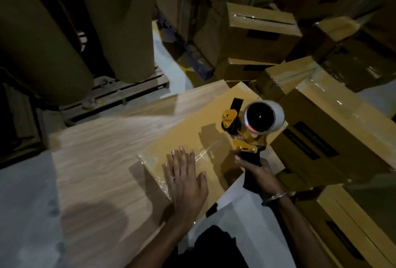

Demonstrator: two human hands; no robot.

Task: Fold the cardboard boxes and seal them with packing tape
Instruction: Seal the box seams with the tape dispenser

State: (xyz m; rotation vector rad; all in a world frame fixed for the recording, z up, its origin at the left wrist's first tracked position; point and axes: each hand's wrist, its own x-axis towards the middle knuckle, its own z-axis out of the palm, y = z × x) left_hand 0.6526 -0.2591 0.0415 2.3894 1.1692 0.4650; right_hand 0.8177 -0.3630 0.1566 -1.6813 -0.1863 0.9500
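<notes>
Fingers (182, 156) of left hand (186, 180) straight, pressing flat on cardboard box (192, 122) lying on wood-grain tabletop (102, 150); right hand (257, 173) gripping handle of yellow tape dispenser (246, 130), clear tape (211, 149) stretched onto box top, sealed boxes (334, 118) stacked beside.

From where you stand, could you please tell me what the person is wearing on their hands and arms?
Both forearms are bare, with no sleeves or gloves in view. The left hand has what looks like a thin ring on one finger. The right hand has a silvery metal bracelet around the wrist. Nothing else is worn on either.
</notes>
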